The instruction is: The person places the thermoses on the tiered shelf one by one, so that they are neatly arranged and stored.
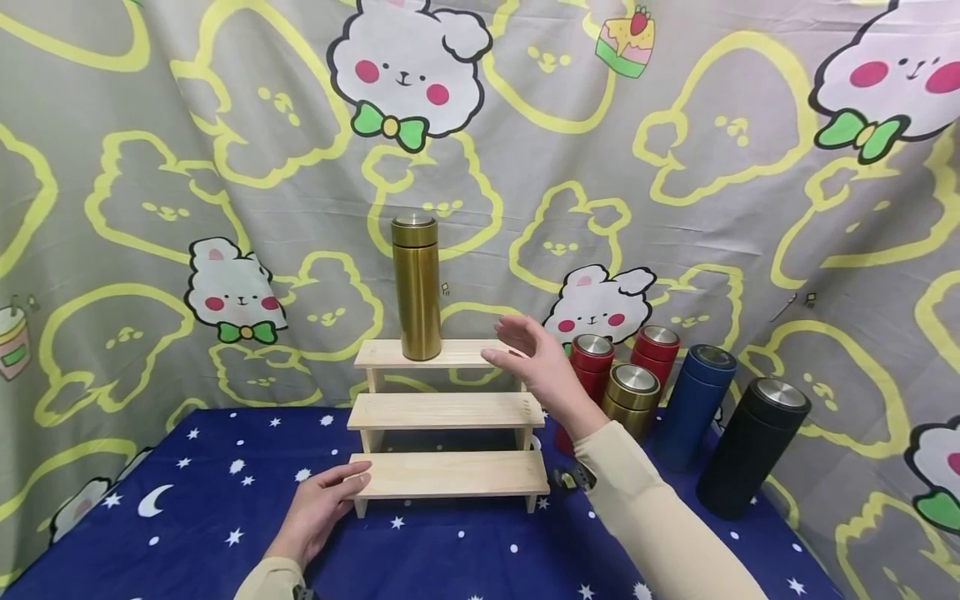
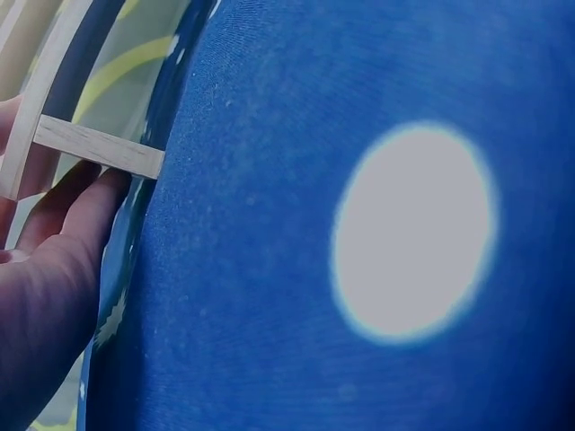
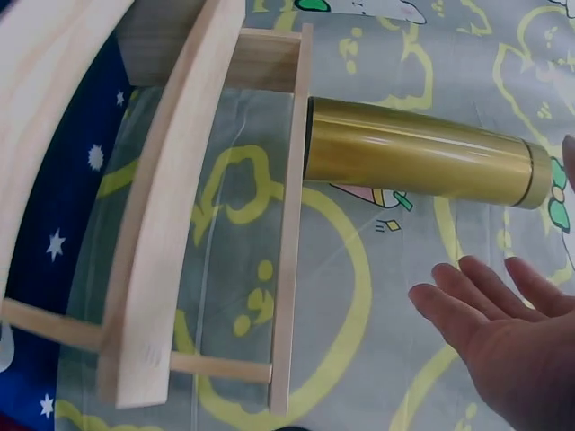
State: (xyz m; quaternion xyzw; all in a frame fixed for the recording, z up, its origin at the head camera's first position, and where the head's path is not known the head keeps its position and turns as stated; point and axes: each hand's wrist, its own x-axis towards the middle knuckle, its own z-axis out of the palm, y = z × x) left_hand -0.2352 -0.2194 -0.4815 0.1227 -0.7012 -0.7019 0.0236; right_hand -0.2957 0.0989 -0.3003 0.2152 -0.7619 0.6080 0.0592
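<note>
A three-tier wooden stand [image 1: 448,410] stands on the blue cloth. On its top step, left of the middle, a tall gold thermos flask [image 1: 417,300] is upright. My left hand [image 1: 318,508] holds the left end of the lowest step, thumb over the board and fingers beneath it by the leg. In the left wrist view, the left hand's fingers [image 2: 85,211] reach under the board [image 2: 36,99]. My right hand [image 1: 543,367] is at the right end of the top step, holding nothing, its fingers loosely bent and apart from the gold flask [image 3: 418,153].
To the right stand two red flasks [image 1: 588,375] [image 1: 660,350], a second gold flask [image 1: 632,398], a blue flask [image 1: 693,408] and a black flask [image 1: 750,450]. The starry blue cloth [image 1: 435,558] covers the table. A patterned grey curtain [image 1: 300,250] hangs behind.
</note>
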